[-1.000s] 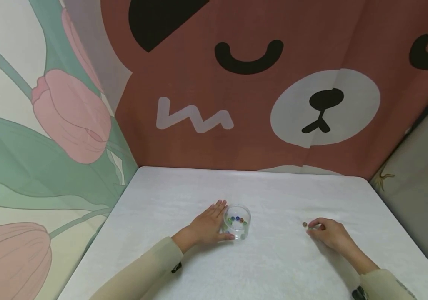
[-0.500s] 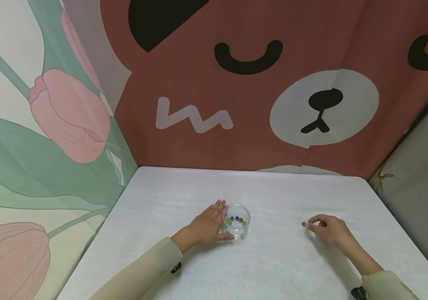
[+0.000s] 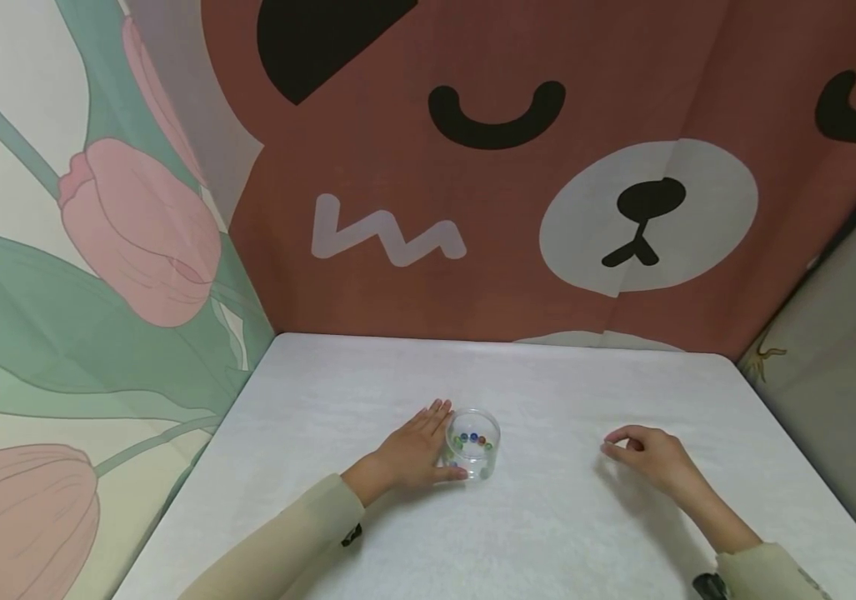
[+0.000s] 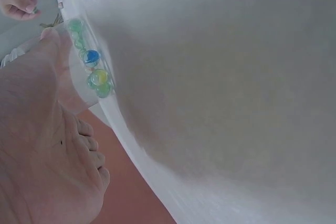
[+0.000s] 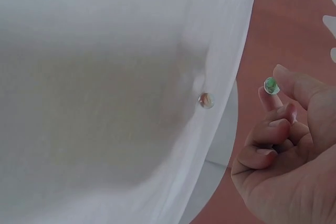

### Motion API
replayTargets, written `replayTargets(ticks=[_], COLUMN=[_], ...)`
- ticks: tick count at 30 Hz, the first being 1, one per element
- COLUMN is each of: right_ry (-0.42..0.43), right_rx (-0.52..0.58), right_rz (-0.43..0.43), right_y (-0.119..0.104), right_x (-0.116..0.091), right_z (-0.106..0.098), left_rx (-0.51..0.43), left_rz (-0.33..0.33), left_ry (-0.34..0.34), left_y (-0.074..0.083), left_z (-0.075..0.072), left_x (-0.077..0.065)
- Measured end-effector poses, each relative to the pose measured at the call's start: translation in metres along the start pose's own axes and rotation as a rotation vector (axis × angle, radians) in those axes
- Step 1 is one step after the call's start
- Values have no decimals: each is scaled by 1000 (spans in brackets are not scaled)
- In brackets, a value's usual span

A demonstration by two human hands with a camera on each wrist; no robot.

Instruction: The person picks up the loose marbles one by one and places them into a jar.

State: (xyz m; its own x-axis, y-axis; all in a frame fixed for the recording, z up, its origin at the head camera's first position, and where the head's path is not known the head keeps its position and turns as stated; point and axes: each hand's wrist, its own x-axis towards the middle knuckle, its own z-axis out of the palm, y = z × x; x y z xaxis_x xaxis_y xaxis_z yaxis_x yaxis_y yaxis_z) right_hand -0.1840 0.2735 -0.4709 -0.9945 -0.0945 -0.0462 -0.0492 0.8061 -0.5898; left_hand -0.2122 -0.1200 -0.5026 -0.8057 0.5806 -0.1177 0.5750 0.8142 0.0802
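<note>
A clear round jar [image 3: 493, 457] stands on the white table [image 3: 397, 367], with several glass marbles inside, among them a blue marble [image 4: 91, 57]. My left hand [image 3: 412, 454] rests against the jar's left side, its fingers extended and its thumb along the near side. To the right, my right hand [image 3: 653, 457] is raised over the tabletop. Thumb and index finger pinch a green marble [image 5: 271, 86], while the other fingers are curled in. On the cloth below lies a clear marble with an orange-red swirl [image 5: 206, 100]; in the head view my right hand hides it.
A brown bear-print curtain [image 3: 503, 283] hangs behind the table's far edge. Tulip-print fabric [image 3: 142, 233] borders the left side, and a pale curtain [image 3: 848, 333] the right. White tabletop lies between the jar and my right hand.
My right hand has picked up the green marble, lifted, and shifted slightly left, covering the loose marble that showed earlier. My left hand and the jar stay put.
</note>
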Motion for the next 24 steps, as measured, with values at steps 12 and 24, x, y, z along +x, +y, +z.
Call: replayTargets(ticks=[12,24], right_ry=[1,18], right_rx=[22,78], right_rz=[-21,-50], right_y=[-12,-22], right_x=[-3,-3], right_z=[4,9], left_rx=[9,7], left_rz=[10,12], left_ry=[14,17], left_y=[-1,0], left_z=[0,-1], left_x=[0,0])
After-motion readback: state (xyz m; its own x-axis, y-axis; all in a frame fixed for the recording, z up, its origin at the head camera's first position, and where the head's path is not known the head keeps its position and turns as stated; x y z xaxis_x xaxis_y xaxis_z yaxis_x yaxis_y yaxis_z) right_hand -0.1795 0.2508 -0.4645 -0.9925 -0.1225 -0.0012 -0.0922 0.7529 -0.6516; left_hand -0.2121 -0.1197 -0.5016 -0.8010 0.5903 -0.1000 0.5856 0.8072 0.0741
